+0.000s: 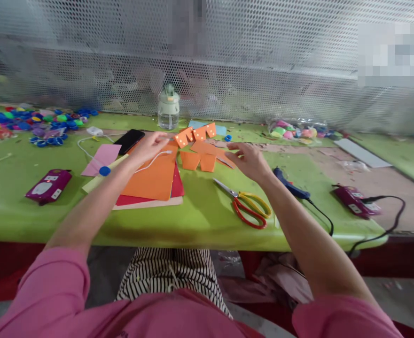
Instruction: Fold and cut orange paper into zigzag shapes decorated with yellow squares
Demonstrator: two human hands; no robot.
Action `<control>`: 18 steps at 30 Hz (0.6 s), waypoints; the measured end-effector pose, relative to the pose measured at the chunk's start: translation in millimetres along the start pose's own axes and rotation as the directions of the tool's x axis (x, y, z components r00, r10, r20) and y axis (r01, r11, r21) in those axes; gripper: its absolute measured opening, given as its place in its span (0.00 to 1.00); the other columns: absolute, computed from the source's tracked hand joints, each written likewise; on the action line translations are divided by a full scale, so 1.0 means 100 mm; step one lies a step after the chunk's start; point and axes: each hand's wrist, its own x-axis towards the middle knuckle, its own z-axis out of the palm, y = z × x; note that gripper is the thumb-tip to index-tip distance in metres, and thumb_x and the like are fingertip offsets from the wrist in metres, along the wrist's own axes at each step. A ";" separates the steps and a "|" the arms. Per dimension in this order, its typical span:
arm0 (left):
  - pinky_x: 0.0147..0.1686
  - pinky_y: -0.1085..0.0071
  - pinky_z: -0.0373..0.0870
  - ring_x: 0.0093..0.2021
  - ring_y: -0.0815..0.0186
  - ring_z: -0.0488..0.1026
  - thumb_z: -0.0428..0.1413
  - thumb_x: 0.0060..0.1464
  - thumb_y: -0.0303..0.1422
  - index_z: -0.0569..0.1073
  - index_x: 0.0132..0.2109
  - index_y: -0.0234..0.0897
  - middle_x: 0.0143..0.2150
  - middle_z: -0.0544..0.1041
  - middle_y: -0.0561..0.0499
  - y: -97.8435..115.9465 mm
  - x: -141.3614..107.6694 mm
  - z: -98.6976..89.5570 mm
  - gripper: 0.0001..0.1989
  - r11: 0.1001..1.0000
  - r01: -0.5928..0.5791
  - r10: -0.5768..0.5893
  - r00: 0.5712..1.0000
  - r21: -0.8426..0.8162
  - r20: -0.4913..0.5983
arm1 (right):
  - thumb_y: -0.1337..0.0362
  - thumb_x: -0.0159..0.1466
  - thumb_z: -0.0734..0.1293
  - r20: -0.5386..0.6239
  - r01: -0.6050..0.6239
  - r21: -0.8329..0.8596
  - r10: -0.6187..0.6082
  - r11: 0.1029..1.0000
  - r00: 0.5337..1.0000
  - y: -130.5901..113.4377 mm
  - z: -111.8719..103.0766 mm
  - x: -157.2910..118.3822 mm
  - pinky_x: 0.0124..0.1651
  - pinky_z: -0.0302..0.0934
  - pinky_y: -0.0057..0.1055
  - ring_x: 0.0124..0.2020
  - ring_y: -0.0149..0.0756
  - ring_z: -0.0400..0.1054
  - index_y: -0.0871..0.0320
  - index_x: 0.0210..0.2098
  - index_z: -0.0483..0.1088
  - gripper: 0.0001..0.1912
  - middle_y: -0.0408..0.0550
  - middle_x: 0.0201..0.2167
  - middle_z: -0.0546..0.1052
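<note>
1. Left of the scissors [236, 194] lies the orange sheet [153, 180], atop a paper stack [178, 187].
2. Beyond the scissors, the right hand [251, 159] hovers half-open, apparently empty; the left hand [150, 148], beyond and left, curls loosely, any hold impossible to tell.
3. Farther beyond the scissors, dotted orange cutouts [199, 134] probably call for light fingertips; their row runs left-right, rising rightward, notches seemingly facing the scissors.

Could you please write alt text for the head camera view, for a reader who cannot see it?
A person's left hand and right hand are on either side of cut orange paper pieces on a green table. Scissors, coloured sheets and a dark blue glue gun lie nearby; a clear bottle stands behind.
</note>
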 end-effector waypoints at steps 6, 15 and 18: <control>0.42 0.70 0.69 0.38 0.64 0.74 0.54 0.58 0.36 0.78 0.47 0.38 0.41 0.80 0.49 -0.35 -0.60 -0.96 0.13 0.947 0.149 -0.075 0.964 0.285 -0.253 | 0.57 0.69 0.63 0.211 0.190 0.162 -0.222 0.968 0.952 -0.66 0.06 -0.91 0.33 0.69 0.29 0.30 0.33 0.75 0.57 0.43 0.76 0.13 0.49 0.36 0.83; 0.46 0.66 0.71 0.42 0.61 0.76 0.54 0.58 0.37 0.77 0.43 0.36 0.44 0.81 0.46 -0.60 -1.16 -1.24 0.11 0.883 0.292 -0.213 0.947 0.369 -0.241 | 0.59 0.70 0.62 0.388 0.089 0.391 -0.252 0.916 0.887 -1.03 0.55 -1.10 0.29 0.71 0.30 0.31 0.38 0.78 0.56 0.41 0.78 0.13 0.52 0.35 0.83; 0.49 0.64 0.71 0.45 0.59 0.75 0.55 0.59 0.39 0.77 0.45 0.36 0.45 0.80 0.45 -0.57 -1.14 -1.28 0.13 0.868 0.263 -0.191 0.960 0.422 -0.205 | 0.59 0.70 0.62 0.395 0.050 0.396 -0.219 0.917 0.892 -1.04 0.52 -1.03 0.26 0.69 0.29 0.32 0.39 0.77 0.57 0.40 0.78 0.14 0.52 0.35 0.82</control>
